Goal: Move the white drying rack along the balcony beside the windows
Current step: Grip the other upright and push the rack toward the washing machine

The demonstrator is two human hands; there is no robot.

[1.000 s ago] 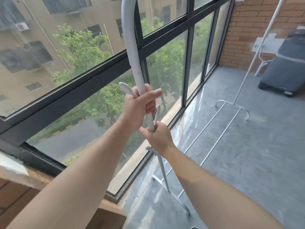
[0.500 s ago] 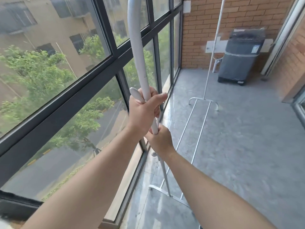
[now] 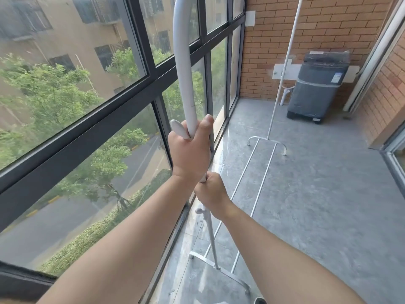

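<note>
The white drying rack [image 3: 183, 69] stands on the balcony floor close to the windows [image 3: 92, 88]. Its near upright pole rises in front of me. Two thin floor rails run from the near foot to the far foot, where a second thin upright pole climbs out of view. My left hand [image 3: 189, 150] is wrapped around the near pole just under a white hook. My right hand [image 3: 210, 193] grips the same pole directly below the left hand.
A dark covered washing machine [image 3: 315, 88] stands against the brick end wall [image 3: 328, 25]. A sliding door frame [image 3: 392, 150] lines the right side. Grey tiled floor [image 3: 317, 205] lies between the rack and the door.
My view has swung right along the balcony, bringing the end wall and washing machine into full view. Both hands have kept their grip on the near pole; the rack's far foot sits nearer the windows.
</note>
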